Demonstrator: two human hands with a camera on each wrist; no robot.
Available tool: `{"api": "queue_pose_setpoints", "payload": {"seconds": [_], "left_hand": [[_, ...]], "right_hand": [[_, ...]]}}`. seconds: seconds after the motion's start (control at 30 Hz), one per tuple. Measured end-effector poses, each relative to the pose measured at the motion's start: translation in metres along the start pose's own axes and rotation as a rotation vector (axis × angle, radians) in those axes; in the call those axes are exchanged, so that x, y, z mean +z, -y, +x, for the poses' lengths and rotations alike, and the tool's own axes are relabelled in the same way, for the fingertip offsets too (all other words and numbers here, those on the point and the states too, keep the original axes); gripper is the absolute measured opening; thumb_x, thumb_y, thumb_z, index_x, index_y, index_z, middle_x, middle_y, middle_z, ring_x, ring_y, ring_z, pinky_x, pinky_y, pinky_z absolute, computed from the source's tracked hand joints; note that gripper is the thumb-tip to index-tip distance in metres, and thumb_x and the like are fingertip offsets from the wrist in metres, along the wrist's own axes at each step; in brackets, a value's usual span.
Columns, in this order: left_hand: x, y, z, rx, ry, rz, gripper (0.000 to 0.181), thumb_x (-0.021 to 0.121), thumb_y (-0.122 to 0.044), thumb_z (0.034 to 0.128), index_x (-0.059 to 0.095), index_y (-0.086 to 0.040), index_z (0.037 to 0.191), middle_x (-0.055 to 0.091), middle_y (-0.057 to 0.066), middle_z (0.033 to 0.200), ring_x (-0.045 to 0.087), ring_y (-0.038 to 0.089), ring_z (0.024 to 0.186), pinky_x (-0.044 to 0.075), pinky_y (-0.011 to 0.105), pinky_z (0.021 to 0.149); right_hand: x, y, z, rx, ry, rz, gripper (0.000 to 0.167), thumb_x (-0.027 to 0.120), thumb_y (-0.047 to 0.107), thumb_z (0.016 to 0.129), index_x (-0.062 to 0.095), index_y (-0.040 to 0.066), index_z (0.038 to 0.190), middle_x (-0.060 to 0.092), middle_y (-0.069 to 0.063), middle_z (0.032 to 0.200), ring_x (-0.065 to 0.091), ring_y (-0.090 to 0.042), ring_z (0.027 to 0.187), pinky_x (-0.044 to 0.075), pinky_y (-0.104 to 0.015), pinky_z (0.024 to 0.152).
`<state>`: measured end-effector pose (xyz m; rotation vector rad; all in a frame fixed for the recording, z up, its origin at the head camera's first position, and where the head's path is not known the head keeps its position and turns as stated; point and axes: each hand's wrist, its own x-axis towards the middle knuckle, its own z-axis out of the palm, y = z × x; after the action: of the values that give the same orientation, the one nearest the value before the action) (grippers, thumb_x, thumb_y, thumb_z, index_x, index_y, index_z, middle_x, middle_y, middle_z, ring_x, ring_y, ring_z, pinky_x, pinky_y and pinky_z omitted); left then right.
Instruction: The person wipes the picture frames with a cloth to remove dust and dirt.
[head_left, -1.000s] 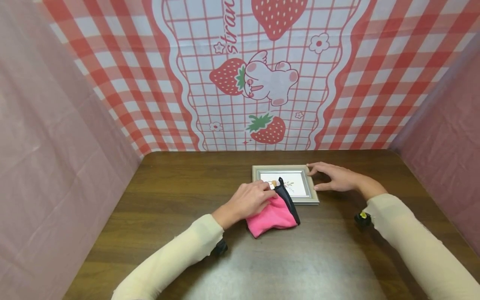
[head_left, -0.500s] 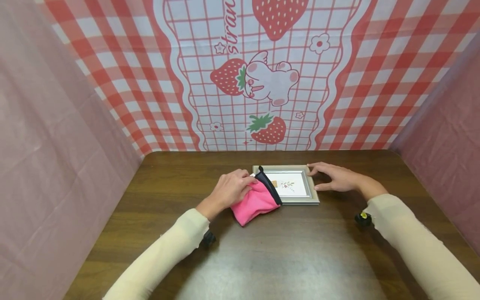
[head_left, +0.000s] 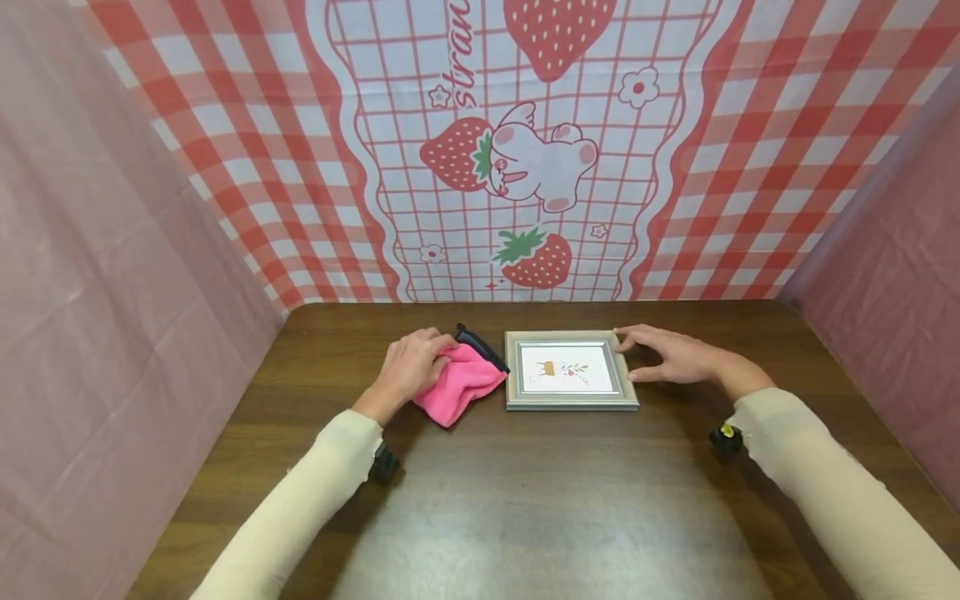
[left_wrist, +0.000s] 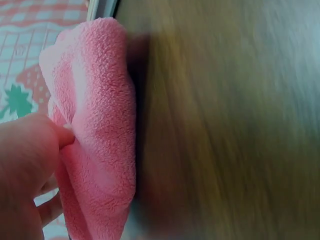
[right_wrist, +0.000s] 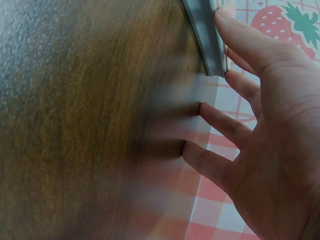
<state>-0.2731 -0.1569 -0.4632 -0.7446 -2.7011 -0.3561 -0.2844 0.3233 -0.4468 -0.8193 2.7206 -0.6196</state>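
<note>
A pink fleecy cloth (head_left: 461, 387) with a black edge strip lies just left of the picture frame (head_left: 573, 402). My left hand (head_left: 408, 362) pinches that cloth between thumb and fingers; the left wrist view shows the pink cloth (left_wrist: 102, 125) bunched above the wood. The frame, silver-beige with a small drawing inside, lies flat, face up. At its right edge rests my right hand (head_left: 678, 354), thumb and a finger touching the side. In the right wrist view two other fingertips (right_wrist: 192, 148) stand on the table beside the frame's corner (right_wrist: 210, 50).
The brown wooden table (head_left: 525, 517) reaches back to a red-checked strawberry curtain (head_left: 517, 150). Pink curtains hang at the left (head_left: 135, 275) and right (head_left: 892, 250). Small black devices sit at the wrists, the left one (head_left: 385, 462) near the tabletop.
My left hand has drawn the cloth leftward and slightly back, off the picture frame, which now shows whole. The right hand and the frame have stayed in place.
</note>
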Motion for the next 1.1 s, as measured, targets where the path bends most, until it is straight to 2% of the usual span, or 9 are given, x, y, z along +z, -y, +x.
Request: {"api": "queue_pose_setpoints", "payload": {"seconds": [0.07,0.3,0.53,0.7,0.77,0.9,0.93,1.0,1.1], "left_hand": [[0.003,0.011,-0.002,-0.044,-0.009,0.015,0.02,0.08,-0.012,0.0996,0.084,-0.018,0.118,0.081,0.008,0.106,0.08,0.035,0.097,0.066,0.055,0.073],[0.053,0.063,0.003,-0.139,0.014,0.096,0.022,0.08,-0.026,0.0994,0.083,-0.029,0.121,0.078,0.003,0.106,0.079,0.035,0.098,0.062,0.057,0.068],[0.065,0.074,0.007,-0.174,0.079,0.074,0.025,0.078,-0.036,0.1041,0.083,-0.033,0.128,0.078,0.001,0.115,0.079,0.032,0.112,0.065,0.053,0.077],[0.04,0.055,0.001,-0.161,0.106,0.071,0.028,0.079,-0.035,0.1043,0.082,-0.026,0.131,0.076,0.005,0.113,0.077,0.032,0.109,0.064,0.055,0.076],[0.02,0.041,0.0,-0.171,0.145,0.073,0.03,0.079,-0.033,0.1051,0.082,-0.022,0.133,0.077,0.008,0.115,0.077,0.034,0.111,0.066,0.057,0.08],[0.009,0.035,-0.003,-0.173,0.147,0.069,0.033,0.076,-0.038,0.1061,0.081,-0.022,0.135,0.077,0.008,0.121,0.077,0.033,0.113,0.066,0.055,0.084],[-0.002,0.028,-0.003,-0.191,0.167,0.059,0.033,0.077,-0.036,0.1058,0.081,-0.021,0.135,0.077,0.009,0.123,0.077,0.033,0.115,0.066,0.056,0.087],[-0.006,0.026,-0.004,-0.186,0.146,0.055,0.031,0.076,-0.036,0.1058,0.081,-0.021,0.133,0.077,0.008,0.122,0.076,0.033,0.113,0.066,0.055,0.086],[-0.026,0.016,-0.004,-0.195,0.135,0.051,0.028,0.076,-0.031,0.1051,0.081,-0.018,0.13,0.077,0.009,0.12,0.076,0.034,0.112,0.066,0.057,0.086]], "right_hand": [[-0.001,0.001,0.0,-0.004,-0.001,0.004,0.043,0.084,0.035,0.102,0.072,0.015,0.138,0.048,-0.027,0.174,0.043,-0.057,0.162,0.041,-0.081,0.123],[-0.003,0.002,0.0,0.01,0.012,0.006,0.044,0.084,0.036,0.102,0.072,0.015,0.138,0.046,-0.026,0.176,0.041,-0.057,0.163,0.039,-0.082,0.124],[-0.002,0.0,-0.001,0.001,0.0,-0.001,0.044,0.084,0.035,0.102,0.072,0.015,0.139,0.048,-0.026,0.175,0.042,-0.056,0.162,0.04,-0.081,0.124],[0.001,-0.001,-0.003,0.008,-0.007,0.02,0.051,0.084,0.035,0.102,0.069,0.014,0.146,0.048,-0.026,0.175,0.043,-0.056,0.162,0.04,-0.08,0.125],[0.001,0.0,-0.003,0.012,-0.014,0.032,0.056,0.084,0.035,0.102,0.066,0.014,0.15,0.049,-0.026,0.175,0.044,-0.054,0.162,0.04,-0.079,0.126],[-0.002,0.004,-0.003,0.025,-0.031,0.028,0.07,0.086,0.04,0.101,0.058,0.014,0.16,0.051,-0.023,0.174,0.046,-0.051,0.162,0.04,-0.077,0.127],[-0.003,0.005,-0.003,0.04,-0.035,0.024,0.073,0.085,0.042,0.101,0.056,0.015,0.162,0.051,-0.022,0.174,0.045,-0.05,0.163,0.04,-0.077,0.128],[-0.008,0.009,-0.005,0.071,-0.044,0.007,0.077,0.084,0.047,0.101,0.053,0.018,0.166,0.051,-0.02,0.175,0.045,-0.048,0.163,0.04,-0.077,0.128],[-0.019,0.015,-0.009,0.124,-0.066,-0.011,0.076,0.079,0.05,0.104,0.05,0.023,0.169,0.049,-0.018,0.177,0.046,-0.047,0.163,0.041,-0.08,0.126]]}}
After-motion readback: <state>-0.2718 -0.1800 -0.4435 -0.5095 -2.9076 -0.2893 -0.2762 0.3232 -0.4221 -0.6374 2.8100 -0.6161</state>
